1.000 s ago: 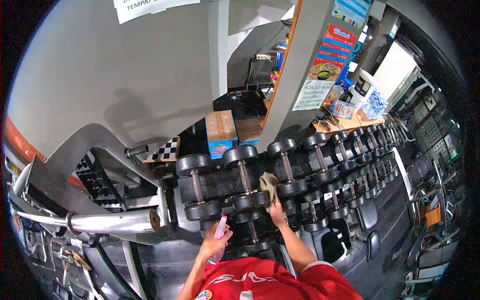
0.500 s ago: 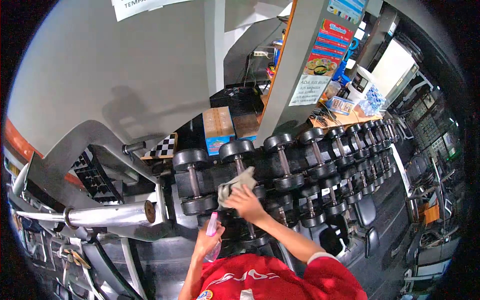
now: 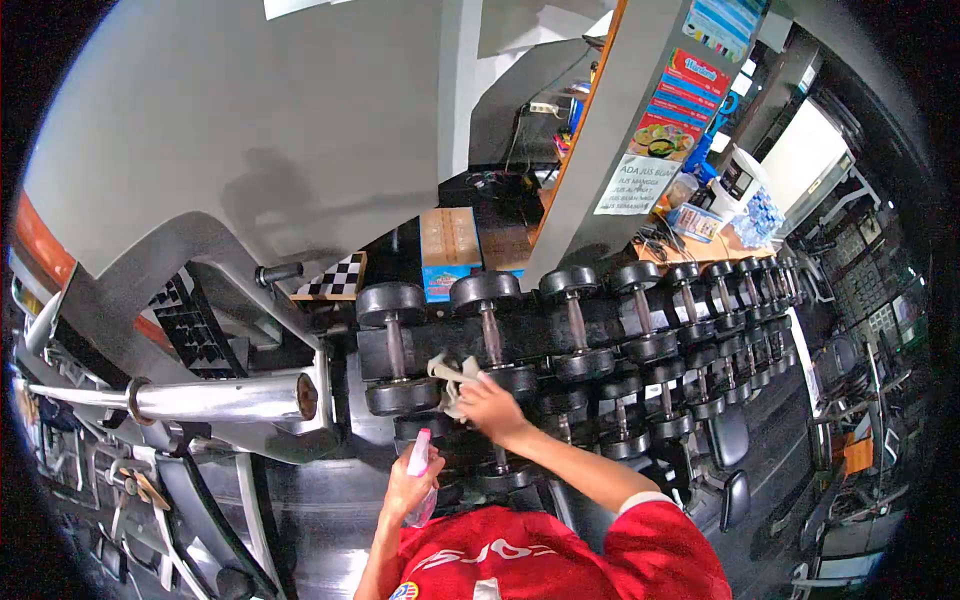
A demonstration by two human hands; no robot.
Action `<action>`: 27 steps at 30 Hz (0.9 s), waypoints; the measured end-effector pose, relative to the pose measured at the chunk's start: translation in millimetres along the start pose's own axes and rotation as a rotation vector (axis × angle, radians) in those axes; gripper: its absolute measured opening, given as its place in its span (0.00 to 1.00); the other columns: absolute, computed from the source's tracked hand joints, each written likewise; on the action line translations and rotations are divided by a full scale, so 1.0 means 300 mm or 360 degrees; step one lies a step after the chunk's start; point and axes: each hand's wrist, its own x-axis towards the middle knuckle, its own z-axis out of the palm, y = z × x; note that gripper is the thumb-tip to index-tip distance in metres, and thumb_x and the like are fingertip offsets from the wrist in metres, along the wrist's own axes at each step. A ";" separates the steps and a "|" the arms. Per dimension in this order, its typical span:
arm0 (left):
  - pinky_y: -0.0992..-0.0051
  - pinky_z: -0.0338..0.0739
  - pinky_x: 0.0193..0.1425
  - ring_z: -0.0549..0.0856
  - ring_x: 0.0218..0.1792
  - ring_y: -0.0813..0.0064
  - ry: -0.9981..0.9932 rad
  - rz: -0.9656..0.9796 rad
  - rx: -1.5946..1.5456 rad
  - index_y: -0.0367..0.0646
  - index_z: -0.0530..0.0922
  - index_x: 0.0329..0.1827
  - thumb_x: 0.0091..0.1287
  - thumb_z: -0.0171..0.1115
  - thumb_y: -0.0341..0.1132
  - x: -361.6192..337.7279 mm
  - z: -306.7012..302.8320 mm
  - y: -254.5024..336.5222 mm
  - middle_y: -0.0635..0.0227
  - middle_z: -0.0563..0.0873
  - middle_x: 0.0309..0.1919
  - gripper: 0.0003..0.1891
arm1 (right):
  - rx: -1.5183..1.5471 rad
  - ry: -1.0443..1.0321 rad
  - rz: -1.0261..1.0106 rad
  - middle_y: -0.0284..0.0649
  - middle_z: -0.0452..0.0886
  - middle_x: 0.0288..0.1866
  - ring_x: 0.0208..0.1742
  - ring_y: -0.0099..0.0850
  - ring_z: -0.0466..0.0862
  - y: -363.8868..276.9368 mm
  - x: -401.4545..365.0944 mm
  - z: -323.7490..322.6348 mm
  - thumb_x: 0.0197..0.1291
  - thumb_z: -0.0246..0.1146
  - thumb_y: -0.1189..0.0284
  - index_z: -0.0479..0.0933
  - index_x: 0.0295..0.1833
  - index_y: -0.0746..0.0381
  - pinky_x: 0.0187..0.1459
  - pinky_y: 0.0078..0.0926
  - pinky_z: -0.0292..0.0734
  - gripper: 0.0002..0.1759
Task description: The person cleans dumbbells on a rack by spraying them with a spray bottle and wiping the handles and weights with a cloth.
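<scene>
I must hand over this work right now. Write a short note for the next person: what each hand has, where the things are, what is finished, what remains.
Left hand: grips the spray bottle, pink head up, held low near the chest.
Right hand: holds the cloth, pressed on the top row of the dumbbell rack, between the near ends of the first dumbbell and the second dumbbell from the left.
Done: cannot be told by sight which weights are already wiped.
Left: probably finish wiping at this left end, then check the row to the right and the lower rows.
</scene>
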 end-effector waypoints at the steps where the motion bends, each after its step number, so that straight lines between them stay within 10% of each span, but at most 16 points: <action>1: 0.78 0.74 0.22 0.78 0.18 0.81 -0.0010 -0.0012 -0.0012 0.36 0.74 0.43 0.59 0.64 0.30 0.002 -0.001 -0.005 0.70 0.79 0.25 0.12 | 0.0245 0.0482 -0.0019 0.37 0.81 0.50 0.56 0.34 0.78 0.039 -0.042 -0.026 0.54 0.56 0.71 0.81 0.47 0.53 0.70 0.43 0.55 0.15; 5: 0.78 0.73 0.21 0.78 0.18 0.81 0.0011 -0.0009 -0.0037 0.36 0.74 0.43 0.59 0.64 0.29 0.008 0.015 0.030 0.70 0.79 0.25 0.12 | 0.0350 0.0642 0.0320 0.42 0.79 0.53 0.59 0.39 0.76 0.127 -0.180 0.025 0.51 0.54 0.80 0.73 0.60 0.57 0.62 0.36 0.69 0.26; 10: 0.77 0.73 0.21 0.78 0.18 0.80 -0.0014 -0.0028 -0.0073 0.35 0.74 0.43 0.59 0.63 0.29 0.029 0.033 0.017 0.69 0.79 0.25 0.11 | 0.1453 0.0865 0.1940 0.52 0.77 0.53 0.50 0.49 0.79 0.078 -0.222 0.182 0.61 0.50 0.75 0.69 0.60 0.64 0.46 0.37 0.75 0.20; 13: 0.77 0.73 0.21 0.79 0.18 0.79 -0.0075 -0.0061 -0.0040 0.34 0.74 0.42 0.59 0.63 0.29 0.030 0.045 0.029 0.69 0.79 0.24 0.11 | 0.1442 0.1281 0.2037 0.54 0.79 0.48 0.45 0.47 0.80 0.081 -0.230 0.400 0.63 0.48 0.74 0.67 0.59 0.68 0.39 0.33 0.75 0.19; 15: 0.77 0.73 0.21 0.79 0.18 0.79 -0.0134 -0.0011 -0.0002 0.34 0.74 0.42 0.59 0.63 0.29 0.028 0.049 0.023 0.69 0.79 0.25 0.11 | 0.3522 0.1117 0.1952 0.45 0.80 0.51 0.49 0.39 0.80 0.109 -0.259 0.532 0.63 0.53 0.71 0.69 0.59 0.63 0.46 0.32 0.75 0.19; 17: 0.77 0.73 0.22 0.79 0.18 0.79 -0.0204 0.0045 0.0040 0.34 0.74 0.42 0.60 0.62 0.29 0.027 0.046 0.017 0.68 0.80 0.25 0.11 | 0.1329 0.0444 0.1084 0.39 0.81 0.51 0.50 0.37 0.80 0.069 -0.247 0.548 0.61 0.57 0.69 0.70 0.58 0.60 0.51 0.33 0.75 0.19; 18: 0.77 0.75 0.23 0.80 0.19 0.79 -0.0207 0.0033 0.0052 0.34 0.74 0.43 0.60 0.63 0.29 0.021 0.038 0.015 0.68 0.80 0.26 0.11 | 0.1322 0.0460 0.1107 0.39 0.81 0.51 0.50 0.37 0.80 0.054 -0.204 0.562 0.61 0.57 0.69 0.70 0.58 0.60 0.51 0.33 0.75 0.19; 20: 0.76 0.76 0.24 0.80 0.20 0.78 -0.0193 -0.0002 0.0037 0.35 0.74 0.45 0.60 0.63 0.29 -0.003 0.027 0.035 0.67 0.80 0.27 0.12 | 0.3290 0.1790 0.1196 0.33 0.81 0.43 0.41 0.34 0.82 0.055 -0.112 0.588 0.64 0.56 0.65 0.67 0.63 0.51 0.45 0.32 0.76 0.21; 23: 0.76 0.76 0.24 0.80 0.20 0.78 -0.0167 0.0058 0.0035 0.34 0.74 0.46 0.60 0.62 0.29 -0.017 -0.003 -0.002 0.67 0.80 0.28 0.13 | 0.4172 0.2251 0.1536 0.30 0.76 0.35 0.28 0.28 0.76 0.039 -0.119 0.457 0.70 0.47 0.62 0.65 0.64 0.47 0.34 0.31 0.73 0.18; 24: 0.76 0.76 0.24 0.80 0.20 0.78 -0.0170 0.0067 0.0036 0.34 0.74 0.46 0.60 0.62 0.29 -0.021 -0.012 -0.007 0.67 0.80 0.28 0.13 | 0.3815 0.2383 0.1834 0.28 0.68 0.28 0.21 0.25 0.68 -0.028 -0.069 0.200 0.73 0.40 0.59 0.63 0.64 0.47 0.26 0.29 0.67 0.18; 27: 0.78 0.74 0.24 0.79 0.20 0.80 -0.0152 -0.0071 0.0001 0.35 0.74 0.43 0.60 0.63 0.29 -0.054 -0.033 -0.010 0.68 0.80 0.26 0.11 | 0.3574 0.2630 0.1736 0.30 0.76 0.43 0.38 0.30 0.78 -0.126 -0.047 0.208 0.71 0.47 0.62 0.61 0.66 0.51 0.40 0.33 0.75 0.20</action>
